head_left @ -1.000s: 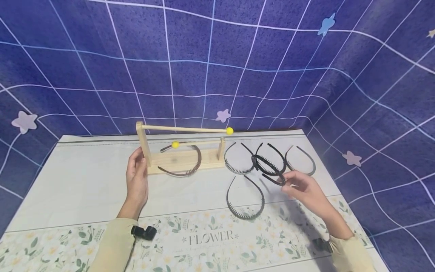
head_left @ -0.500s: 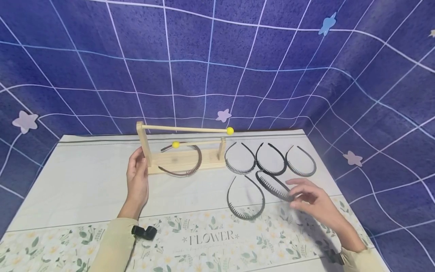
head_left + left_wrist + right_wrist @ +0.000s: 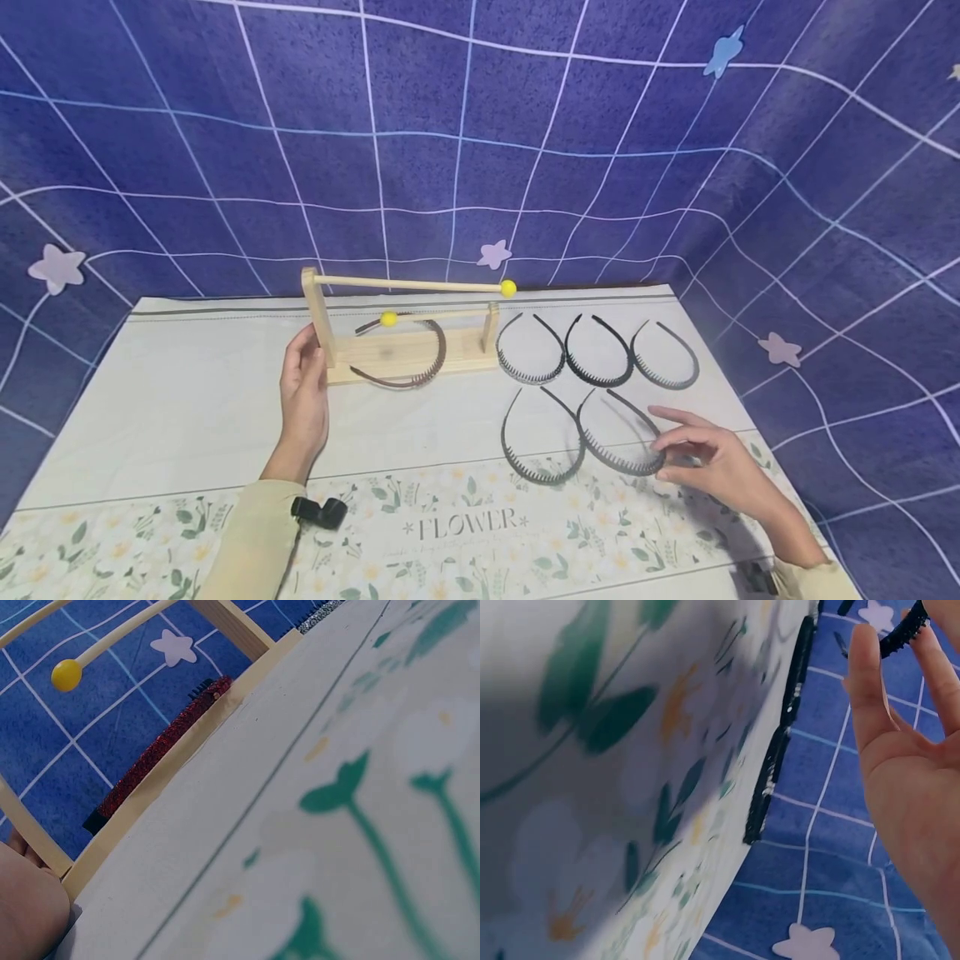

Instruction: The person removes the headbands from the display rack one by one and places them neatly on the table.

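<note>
My left hand (image 3: 303,400) grips the left post of a wooden stand (image 3: 480,360), thumb in front and fingers behind. The stand has two rods tipped with yellow balls. A brown toothed headband (image 3: 438,357) lies on its base, glittering dark red in the left wrist view. To the right, my right hand (image 3: 716,467) pinches the right side of a black toothed headband (image 3: 636,470) between thumb and fingers, low over the tablecloth. That headband also shows between the fingertips in the right wrist view. Beside it on the left lies another black headband (image 3: 543,478).
Behind the held headband, a row holds a silvery-edged headband (image 3: 531,379), a black headband (image 3: 597,381) and a grey headband (image 3: 665,383). A floral band with the word FLOWER crosses the front of the tablecloth (image 3: 187,392). Blue gridded curtain (image 3: 420,167) hangs behind and at the right.
My right hand has moved toward me and slightly right, bringing the headband from above the back row down beside the front one and turning it flatter. The left hand and stand stay put.
</note>
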Motion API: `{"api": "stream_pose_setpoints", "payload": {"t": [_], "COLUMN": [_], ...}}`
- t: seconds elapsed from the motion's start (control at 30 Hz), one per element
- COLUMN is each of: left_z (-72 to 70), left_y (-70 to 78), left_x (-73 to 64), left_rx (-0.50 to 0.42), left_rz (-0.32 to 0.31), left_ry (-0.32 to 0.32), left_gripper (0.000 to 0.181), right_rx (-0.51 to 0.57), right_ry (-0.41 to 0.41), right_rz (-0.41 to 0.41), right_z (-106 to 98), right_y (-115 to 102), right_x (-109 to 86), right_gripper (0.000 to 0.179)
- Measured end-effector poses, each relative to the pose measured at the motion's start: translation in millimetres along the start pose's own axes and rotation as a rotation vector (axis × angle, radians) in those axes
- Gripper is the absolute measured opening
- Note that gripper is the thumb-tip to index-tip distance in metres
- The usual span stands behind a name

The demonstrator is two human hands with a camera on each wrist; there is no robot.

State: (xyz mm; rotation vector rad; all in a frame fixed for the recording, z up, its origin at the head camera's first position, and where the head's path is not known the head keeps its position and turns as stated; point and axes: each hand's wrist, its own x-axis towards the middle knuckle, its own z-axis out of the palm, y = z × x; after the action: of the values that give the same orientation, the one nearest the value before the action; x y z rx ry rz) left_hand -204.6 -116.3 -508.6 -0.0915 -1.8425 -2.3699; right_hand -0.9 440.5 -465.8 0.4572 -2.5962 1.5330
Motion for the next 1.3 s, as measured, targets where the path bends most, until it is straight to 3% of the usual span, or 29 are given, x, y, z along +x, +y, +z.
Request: {"api": "stream_pose_setpoints", "payload": {"t": [0.33, 0.7, 0.93, 1.3], "left_z": [-0.1, 0.9, -0.3, 0.4], "left_y": [0.4, 0.3, 0.2, 0.5], "left_x": [0.0, 0.3, -0.4, -0.8], "left_rx": [0.009, -0.018, -0.016, -0.021], "left_rz": [-0.004, 0.004, 0.001, 0.008], "left_ry": [-0.001, 0.000, 0.006, 0.005], "left_gripper": [0.047, 0.047, 0.046, 0.046], "right_rx": [-0.032, -0.206, -0.423, -0.494], "right_ry": [-0.011, -0.011, -0.010, -0.039], "right_rz": [-0.009, 0.098, 0.033, -0.003], "right_z": [-8.6, -13.0, -11.1, -9.5], "right_y": [14.2, 19.3, 21.7, 19.4], "right_x": [-7.0, -8.7, -6.4, -7.0], "right_gripper": [0.040, 0.042, 0.049, 0.058]}}
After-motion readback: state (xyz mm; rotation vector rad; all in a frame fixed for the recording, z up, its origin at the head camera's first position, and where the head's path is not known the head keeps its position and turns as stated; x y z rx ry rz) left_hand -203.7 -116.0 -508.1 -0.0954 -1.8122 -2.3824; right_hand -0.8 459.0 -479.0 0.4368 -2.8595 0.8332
